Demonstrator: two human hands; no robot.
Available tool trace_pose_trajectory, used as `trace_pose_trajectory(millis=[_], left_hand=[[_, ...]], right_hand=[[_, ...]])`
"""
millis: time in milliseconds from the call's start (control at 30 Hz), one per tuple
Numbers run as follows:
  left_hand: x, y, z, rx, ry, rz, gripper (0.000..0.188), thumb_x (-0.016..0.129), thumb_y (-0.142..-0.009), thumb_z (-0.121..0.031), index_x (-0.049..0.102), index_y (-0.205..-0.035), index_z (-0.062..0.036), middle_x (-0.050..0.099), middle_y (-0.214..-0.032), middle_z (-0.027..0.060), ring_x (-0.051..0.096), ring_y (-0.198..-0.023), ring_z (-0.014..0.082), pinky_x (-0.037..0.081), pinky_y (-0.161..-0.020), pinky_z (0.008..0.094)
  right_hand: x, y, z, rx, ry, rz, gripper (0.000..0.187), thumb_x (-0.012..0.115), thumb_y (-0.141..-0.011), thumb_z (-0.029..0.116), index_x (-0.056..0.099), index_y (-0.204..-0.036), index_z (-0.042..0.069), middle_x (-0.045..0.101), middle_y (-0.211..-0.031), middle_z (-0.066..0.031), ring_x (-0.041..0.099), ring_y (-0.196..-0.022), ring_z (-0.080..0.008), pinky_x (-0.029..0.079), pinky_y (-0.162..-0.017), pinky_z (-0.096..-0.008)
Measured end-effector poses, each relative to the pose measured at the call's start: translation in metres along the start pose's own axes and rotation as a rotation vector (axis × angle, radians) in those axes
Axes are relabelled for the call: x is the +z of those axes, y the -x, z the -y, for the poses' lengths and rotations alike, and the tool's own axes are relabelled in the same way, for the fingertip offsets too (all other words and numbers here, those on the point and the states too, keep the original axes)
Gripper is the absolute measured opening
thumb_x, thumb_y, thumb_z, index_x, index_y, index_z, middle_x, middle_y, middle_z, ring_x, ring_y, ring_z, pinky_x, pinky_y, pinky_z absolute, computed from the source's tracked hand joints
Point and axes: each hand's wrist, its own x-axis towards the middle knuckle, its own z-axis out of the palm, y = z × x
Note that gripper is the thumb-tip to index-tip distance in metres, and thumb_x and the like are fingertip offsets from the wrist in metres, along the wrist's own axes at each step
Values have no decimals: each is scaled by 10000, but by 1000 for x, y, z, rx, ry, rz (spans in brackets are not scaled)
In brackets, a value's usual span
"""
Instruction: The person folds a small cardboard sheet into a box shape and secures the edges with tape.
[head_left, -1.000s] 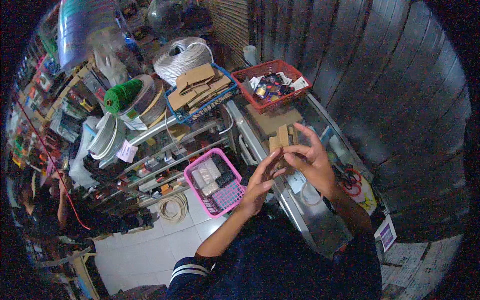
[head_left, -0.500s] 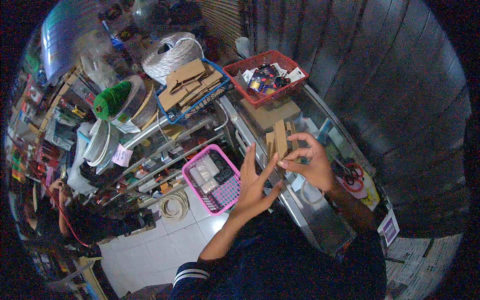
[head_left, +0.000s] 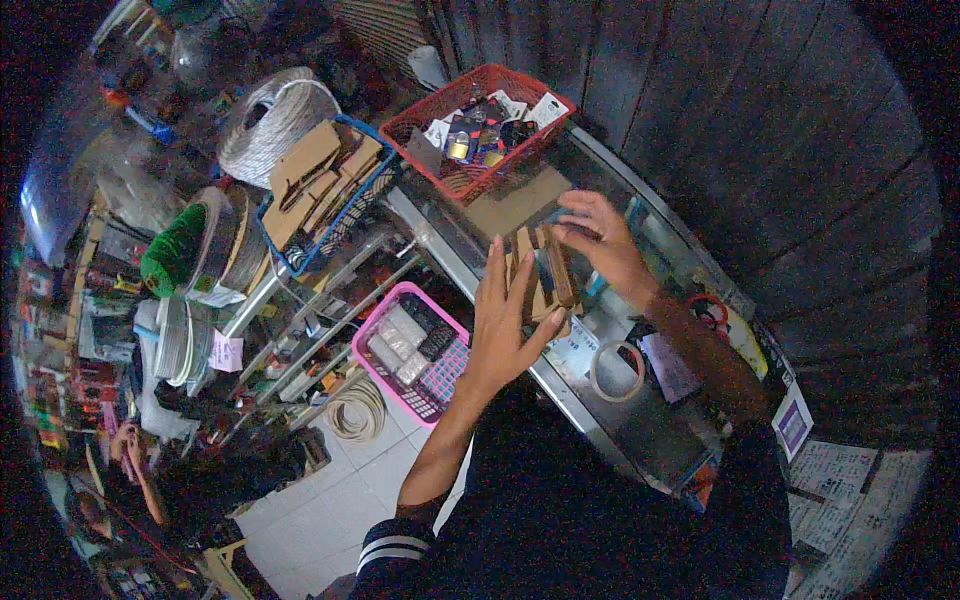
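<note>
Several folded strips of brown cardboard (head_left: pixel 558 268) stand close together on the glass counter (head_left: pixel 640 440). My left hand (head_left: pixel 500 330) is at their near left side, fingers stretched out and thumb apart. Its fingertips seem to touch the cardboard. My right hand (head_left: pixel 605 250) is at the far right side of the strips, with its fingers apart and slightly bent. The thumb side of that hand is close to the strips; whether it touches them I cannot tell. Beyond the strips lies a flat brown cardboard sheet (head_left: pixel 520 200).
Behind are a red basket (head_left: pixel 470 185) of carded padlocks and a blue basket (head_left: pixel 335 232) of cardboard pieces. A tape roll (head_left: pixel 617 371) lies right of my hands. A pink basket (head_left: pixel 360 345) stands lower left, near coiled cable (head_left: pixel 356 410). Another person's hand (head_left: pixel 127 450) shows far left.
My right hand has let go of the cardboard and moved away from me. My left hand has stayed beside the strips. The view has shifted, so the baskets appear further left.
</note>
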Motion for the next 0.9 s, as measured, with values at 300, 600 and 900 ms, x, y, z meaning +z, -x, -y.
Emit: trace_pose_trajectory(millis=[300,600,900], left_hand=[[22,-6,21,-19,-62,81,797,609,-876,-426,314,-1476,7,175,-1570,268,192,-1427,488,211,-1121,555],[29,-4,29,-36,-146,121,826,522,-892,-558,332,-1467,3,191,-1571,250,180,-1430,480,204,-1105,588],[21,-8,36,13,-185,147,756,538,-892,-543,398,-1453,-57,255,-1558,215,245,-1404,455,232,-1084,584]], right_hand=[[11,-5,-18,34,-73,40,422,663,-897,60,487,-1278,25,553,-1299,-114,548,-1186,-221,423,-1039,-364],[10,-6,-21,103,-77,87,450,673,-859,18,500,-1274,18,559,-1296,-107,566,-1169,-217,434,-1024,-364],[12,-5,-27,74,-43,67,443,675,-844,27,526,-1261,56,592,-1235,-79,590,-1111,-213,463,-969,-350]])
